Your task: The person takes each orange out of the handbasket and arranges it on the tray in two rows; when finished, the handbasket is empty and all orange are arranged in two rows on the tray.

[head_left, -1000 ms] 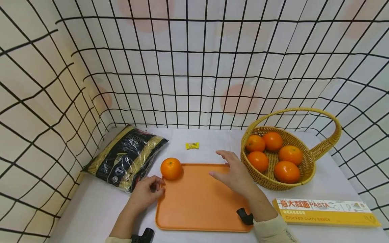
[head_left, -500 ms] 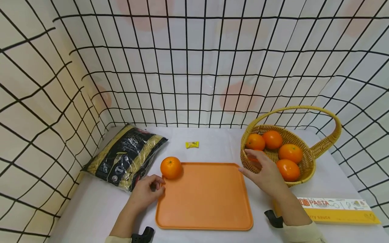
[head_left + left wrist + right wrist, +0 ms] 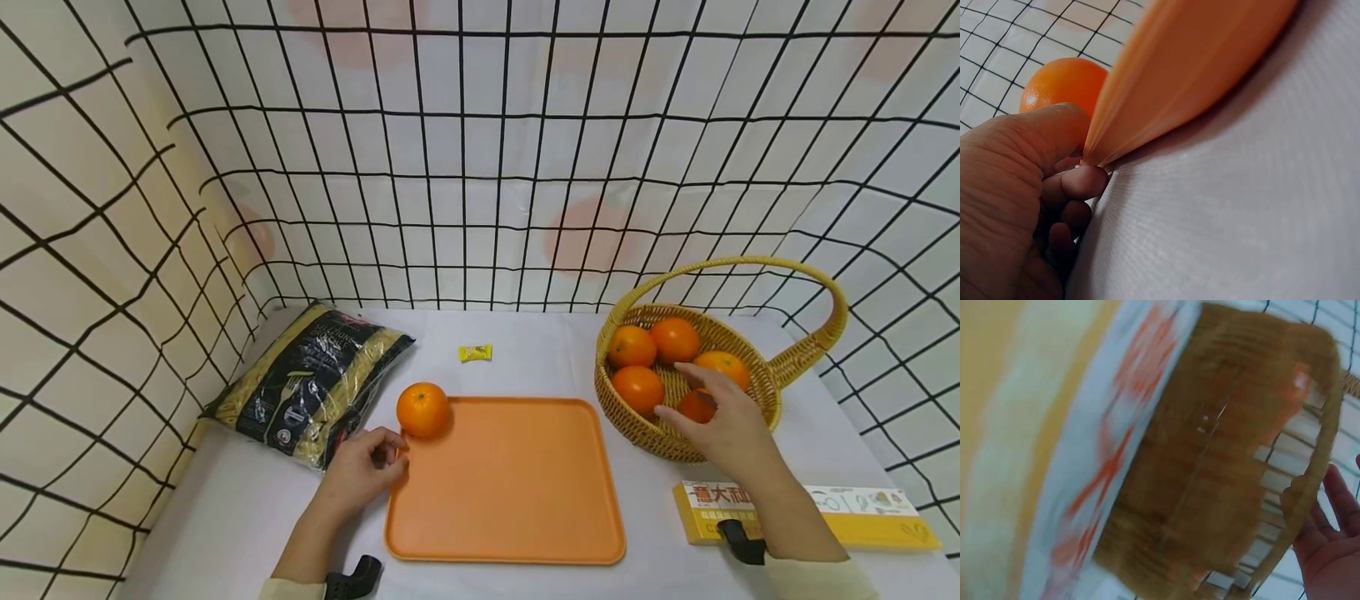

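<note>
At the left rim of the orange tray [image 3: 510, 483], my left hand [image 3: 362, 471] pinches the edge between thumb and curled fingers, as the left wrist view also shows. One orange [image 3: 423, 410] sits on the tray's far left corner, just beyond that hand. My right hand [image 3: 723, 421] is over the near side of a wicker basket [image 3: 652, 437], thumb and fingers spread apart. It partly covers the front orange [image 3: 696, 405] in the basket; whether it touches that fruit I cannot tell. Several other oranges lie inside, including one [image 3: 639, 389] left of the fingers.
A black and gold pasta bag [image 3: 307, 383] lies at the left. A small yellow wrapped candy [image 3: 476, 353] is behind the tray. The yellow and white pasta box [image 3: 870, 521] lies under the right forearm. Black wire grid [image 3: 465, 175] encloses the back and sides.
My right hand has moved rightward from above the tray to over the basket, and its fingers remain spread. The left hand has stayed at the tray's edge.
</note>
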`<state>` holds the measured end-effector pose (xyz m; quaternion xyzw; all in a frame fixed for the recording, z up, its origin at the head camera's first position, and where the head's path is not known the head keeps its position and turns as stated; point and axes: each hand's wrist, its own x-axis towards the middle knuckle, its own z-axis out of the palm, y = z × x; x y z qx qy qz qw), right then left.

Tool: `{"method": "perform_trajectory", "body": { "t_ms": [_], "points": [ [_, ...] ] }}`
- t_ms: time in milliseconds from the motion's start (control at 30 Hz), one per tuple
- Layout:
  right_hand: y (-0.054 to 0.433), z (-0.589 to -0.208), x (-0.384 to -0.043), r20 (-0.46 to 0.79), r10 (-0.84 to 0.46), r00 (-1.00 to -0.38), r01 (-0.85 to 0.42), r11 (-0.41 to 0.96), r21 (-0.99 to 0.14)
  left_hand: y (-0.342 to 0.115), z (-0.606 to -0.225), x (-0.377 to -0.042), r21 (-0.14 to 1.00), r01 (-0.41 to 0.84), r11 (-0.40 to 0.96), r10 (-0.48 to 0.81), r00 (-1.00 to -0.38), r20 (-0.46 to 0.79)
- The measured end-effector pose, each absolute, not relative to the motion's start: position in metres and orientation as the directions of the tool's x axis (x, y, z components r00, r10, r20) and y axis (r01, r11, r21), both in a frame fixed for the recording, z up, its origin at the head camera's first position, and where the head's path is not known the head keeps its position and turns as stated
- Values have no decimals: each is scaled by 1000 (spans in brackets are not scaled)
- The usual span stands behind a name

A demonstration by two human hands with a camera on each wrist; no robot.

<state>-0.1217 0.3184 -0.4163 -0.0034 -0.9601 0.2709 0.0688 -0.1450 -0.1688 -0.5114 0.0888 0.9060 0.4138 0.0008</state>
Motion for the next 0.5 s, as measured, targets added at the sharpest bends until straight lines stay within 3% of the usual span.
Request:
{"method": "perform_trajectory", "body": {
  "t_ms": [233,500],
  "points": [
    [347,-417,-123,86,21,-996,-17,908,-418,-168,-509,-145,749,173,639,161,-983,89],
    [368,-419,-124,33,8,-999,-5,920,-392,-168,-511,-144,753,157,639,159,-985,70]
  ]
}}
